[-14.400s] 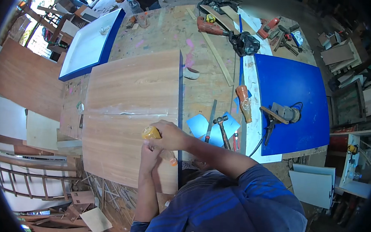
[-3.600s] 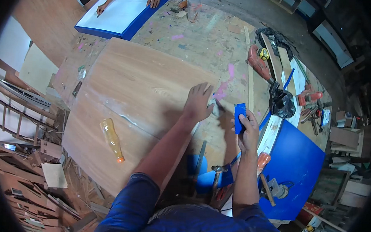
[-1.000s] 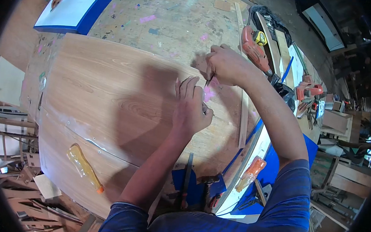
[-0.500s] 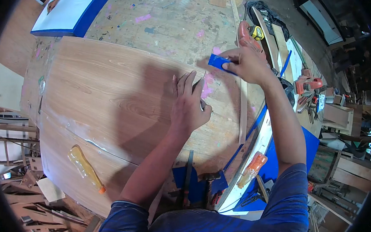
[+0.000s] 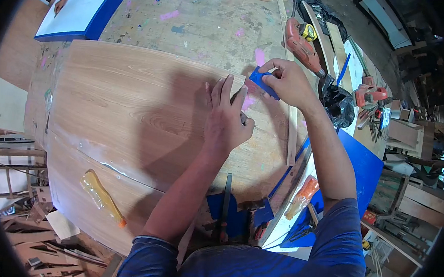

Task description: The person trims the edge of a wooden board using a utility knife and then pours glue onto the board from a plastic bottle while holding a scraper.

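My left hand [image 5: 227, 117] rests on the wood-grain board [image 5: 108, 91], close to its right edge, with the fingers stretched out. Its thumb sticks out past that edge. Between the thumb and fingers of my right hand [image 5: 290, 84] is a small flat blue rectangular piece [image 5: 262, 82], tilted, near the board's upper right corner. I cannot tell whether the piece touches the board. A bottle of yellowish glue [image 5: 101, 198] with an orange cap lies on the lower part of the board, left of my left forearm.
On the right are a red power drill [image 5: 301, 44], a tape measure [image 5: 308, 32], a black plastic bag [image 5: 337, 102] and a wooden strip [image 5: 291, 137]. An orange-and-clear bottle [image 5: 302, 196] lies nearer me. Another person's hand [image 5: 60, 6] is over a white, blue-edged panel [image 5: 82, 10].
My right hand has moved slightly down and left, turning the blue piece to a steeper slant by the board's corner. My left hand has hardly moved.
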The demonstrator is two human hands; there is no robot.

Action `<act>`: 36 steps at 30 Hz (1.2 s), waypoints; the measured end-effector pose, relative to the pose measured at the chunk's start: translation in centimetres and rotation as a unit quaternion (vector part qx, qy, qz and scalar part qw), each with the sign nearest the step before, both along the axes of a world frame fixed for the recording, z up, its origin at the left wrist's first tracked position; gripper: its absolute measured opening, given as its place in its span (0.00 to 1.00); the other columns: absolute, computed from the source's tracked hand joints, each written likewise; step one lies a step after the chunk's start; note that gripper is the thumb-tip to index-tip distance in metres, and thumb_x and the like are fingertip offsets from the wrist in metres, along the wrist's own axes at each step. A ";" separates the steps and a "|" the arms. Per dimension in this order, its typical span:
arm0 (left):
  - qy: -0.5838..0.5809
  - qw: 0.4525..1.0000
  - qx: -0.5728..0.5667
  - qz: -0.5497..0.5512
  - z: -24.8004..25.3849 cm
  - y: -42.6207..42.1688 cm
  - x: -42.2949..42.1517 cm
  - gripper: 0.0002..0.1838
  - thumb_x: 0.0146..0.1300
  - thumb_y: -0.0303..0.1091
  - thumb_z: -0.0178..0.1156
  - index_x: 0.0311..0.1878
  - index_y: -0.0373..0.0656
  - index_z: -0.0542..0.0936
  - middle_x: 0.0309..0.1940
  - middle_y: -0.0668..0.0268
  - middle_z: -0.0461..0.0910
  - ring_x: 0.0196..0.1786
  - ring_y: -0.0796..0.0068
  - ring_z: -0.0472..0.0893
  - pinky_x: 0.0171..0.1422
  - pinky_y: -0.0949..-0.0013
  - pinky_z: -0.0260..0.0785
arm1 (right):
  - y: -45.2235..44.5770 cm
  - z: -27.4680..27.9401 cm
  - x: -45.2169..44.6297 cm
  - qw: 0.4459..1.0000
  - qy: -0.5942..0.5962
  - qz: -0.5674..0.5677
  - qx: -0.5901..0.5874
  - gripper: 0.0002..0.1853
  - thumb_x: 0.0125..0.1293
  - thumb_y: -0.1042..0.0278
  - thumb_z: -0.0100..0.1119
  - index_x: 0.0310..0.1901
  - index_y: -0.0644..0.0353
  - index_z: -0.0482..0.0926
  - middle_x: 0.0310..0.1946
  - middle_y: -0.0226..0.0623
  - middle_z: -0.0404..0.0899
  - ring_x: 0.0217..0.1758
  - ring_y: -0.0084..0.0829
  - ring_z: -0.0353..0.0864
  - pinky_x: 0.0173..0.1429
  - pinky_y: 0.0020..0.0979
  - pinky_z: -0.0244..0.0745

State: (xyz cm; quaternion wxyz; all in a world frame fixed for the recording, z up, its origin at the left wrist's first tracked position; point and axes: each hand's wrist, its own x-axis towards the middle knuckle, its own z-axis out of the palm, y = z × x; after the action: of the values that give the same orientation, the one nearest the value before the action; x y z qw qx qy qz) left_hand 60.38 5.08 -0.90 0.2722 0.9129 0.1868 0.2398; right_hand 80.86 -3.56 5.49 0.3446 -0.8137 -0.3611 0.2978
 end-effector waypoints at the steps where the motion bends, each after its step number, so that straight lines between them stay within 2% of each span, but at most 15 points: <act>1: -0.005 1.000 -0.005 0.002 0.0 0.0 0.0 0.40 0.49 0.34 0.71 0.71 0.36 0.81 0.77 0.43 0.67 0.83 0.40 0.64 0.93 0.27 0.41 | 0.0 0.0 0.0 1.000 -0.010 0.002 0.000 0.10 0.74 0.73 0.66 0.52 0.65 0.87 0.34 0.39 0.90 0.30 0.24 0.90 0.33 0.27 0.81; 4: -0.008 1.000 -0.007 0.002 -0.1 -0.1 0.0 0.39 0.49 0.32 0.71 0.70 0.35 0.82 0.77 0.44 0.68 0.82 0.40 0.64 0.93 0.27 0.41 | 0.1 0.4 -0.4 0.999 0.039 -0.008 0.001 0.10 0.74 0.73 0.66 0.52 0.66 0.87 0.34 0.39 0.90 0.29 0.24 0.90 0.33 0.27 0.81; 7: 0.006 1.000 0.009 -0.005 0.2 0.0 0.0 0.38 0.49 0.32 0.72 0.69 0.36 0.83 0.76 0.45 0.69 0.82 0.40 0.65 0.93 0.28 0.43 | 0.2 0.2 -0.3 1.000 0.028 -0.004 0.008 0.10 0.74 0.73 0.66 0.52 0.67 0.87 0.34 0.39 0.90 0.29 0.24 0.90 0.33 0.27 0.81; 10: 0.004 1.000 0.001 0.001 0.3 0.0 -0.1 0.37 0.50 0.32 0.75 0.68 0.38 0.85 0.76 0.46 0.70 0.81 0.39 0.66 0.92 0.28 0.46 | 0.5 0.6 -0.9 0.999 0.044 -0.023 0.016 0.12 0.68 0.71 0.65 0.47 0.69 0.89 0.31 0.44 0.91 0.28 0.29 0.91 0.35 0.32 0.84; 13: -0.006 1.000 -0.006 0.003 0.0 0.2 -0.1 0.36 0.49 0.33 0.76 0.67 0.40 0.86 0.75 0.46 0.70 0.81 0.39 0.66 0.92 0.29 0.46 | 0.8 0.4 -0.9 1.000 0.021 -0.019 0.001 0.12 0.67 0.73 0.63 0.47 0.68 0.90 0.29 0.45 0.91 0.27 0.29 0.91 0.34 0.32 0.84; 16: -0.011 1.000 -0.006 0.005 -0.2 0.1 0.0 0.36 0.48 0.33 0.76 0.67 0.41 0.86 0.75 0.46 0.70 0.82 0.39 0.65 0.92 0.28 0.46 | 1.6 1.4 -1.4 0.999 0.017 -0.013 -0.049 0.12 0.70 0.74 0.63 0.50 0.70 0.88 0.32 0.42 0.91 0.29 0.26 0.91 0.32 0.29 0.83; 18: -0.018 1.000 -0.010 0.002 -0.3 0.1 0.0 0.37 0.46 0.31 0.73 0.66 0.39 0.86 0.74 0.44 0.70 0.82 0.39 0.65 0.93 0.28 0.45 | 2.1 0.9 -1.4 0.997 -0.021 -0.003 -0.072 0.13 0.69 0.73 0.63 0.49 0.71 0.89 0.30 0.44 0.92 0.29 0.29 0.92 0.34 0.31 0.85; 19: -0.015 1.000 -0.009 0.001 -0.4 0.1 -0.1 0.37 0.47 0.32 0.75 0.66 0.41 0.86 0.74 0.45 0.69 0.82 0.39 0.65 0.92 0.28 0.46 | 2.5 0.7 -1.4 0.996 -0.041 0.002 -0.082 0.13 0.69 0.72 0.63 0.48 0.72 0.89 0.29 0.45 0.92 0.29 0.30 0.92 0.35 0.32 0.85; 21: -0.007 1.000 -0.007 0.000 -0.5 0.3 -0.1 0.37 0.48 0.35 0.79 0.67 0.44 0.87 0.75 0.48 0.68 0.82 0.40 0.65 0.92 0.30 0.47 | 3.1 0.6 -1.7 0.991 -0.093 0.019 -0.094 0.13 0.67 0.69 0.64 0.43 0.72 0.91 0.28 0.48 0.91 0.28 0.35 0.92 0.38 0.36 0.86; 25: -0.006 1.000 0.002 -0.001 -0.5 0.2 -0.1 0.36 0.48 0.34 0.79 0.66 0.44 0.87 0.75 0.48 0.69 0.81 0.41 0.65 0.92 0.31 0.47 | 5.7 0.0 -1.9 0.962 -0.206 0.084 -0.160 0.15 0.64 0.64 0.65 0.33 0.71 0.92 0.28 0.52 0.90 0.29 0.45 0.92 0.45 0.41 0.88; 28: -0.005 1.000 0.008 -0.002 -0.5 0.1 -0.1 0.36 0.48 0.34 0.78 0.66 0.43 0.87 0.75 0.48 0.69 0.81 0.41 0.65 0.92 0.31 0.47 | 7.7 -0.1 -2.8 0.970 -0.158 0.070 -0.172 0.16 0.64 0.63 0.65 0.30 0.68 0.92 0.30 0.52 0.91 0.32 0.48 0.92 0.47 0.41 0.88; 29: -0.006 1.000 0.009 0.000 -0.5 0.1 0.0 0.36 0.48 0.34 0.78 0.66 0.43 0.86 0.75 0.47 0.69 0.81 0.41 0.66 0.92 0.31 0.47 | 7.8 0.2 -2.7 0.960 -0.181 0.108 -0.185 0.15 0.64 0.63 0.65 0.33 0.69 0.92 0.29 0.52 0.91 0.32 0.47 0.93 0.48 0.42 0.88; 32: -0.016 1.000 0.001 0.000 -0.3 0.1 -0.1 0.35 0.49 0.33 0.77 0.66 0.42 0.86 0.75 0.47 0.70 0.81 0.41 0.66 0.92 0.31 0.48 | 7.3 -0.3 -1.6 0.968 -0.178 0.096 -0.151 0.15 0.64 0.64 0.65 0.38 0.70 0.93 0.29 0.51 0.91 0.33 0.46 0.94 0.48 0.42 0.89; 35: -0.021 1.000 -0.006 0.003 -0.5 0.2 -0.1 0.35 0.50 0.32 0.77 0.66 0.41 0.86 0.74 0.47 0.70 0.80 0.41 0.67 0.91 0.30 0.49 | 6.2 0.8 -2.0 0.989 -0.098 0.027 -0.109 0.11 0.59 0.67 0.64 0.29 0.65 0.93 0.31 0.56 0.91 0.40 0.54 0.94 0.55 0.45 0.89; 36: -0.019 1.000 -0.007 0.001 -0.5 0.1 -0.2 0.34 0.50 0.32 0.76 0.66 0.40 0.86 0.73 0.47 0.70 0.80 0.41 0.67 0.91 0.30 0.50 | 6.3 1.2 -2.2 0.987 -0.096 0.030 -0.122 0.11 0.61 0.68 0.64 0.35 0.66 0.92 0.31 0.55 0.91 0.39 0.49 0.95 0.51 0.43 0.89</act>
State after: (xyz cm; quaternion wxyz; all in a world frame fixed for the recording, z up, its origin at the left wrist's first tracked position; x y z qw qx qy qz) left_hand 60.23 5.17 -1.42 0.2815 0.9062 0.1839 0.2565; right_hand 78.62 2.77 6.70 0.1974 -0.8632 -0.3780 0.2702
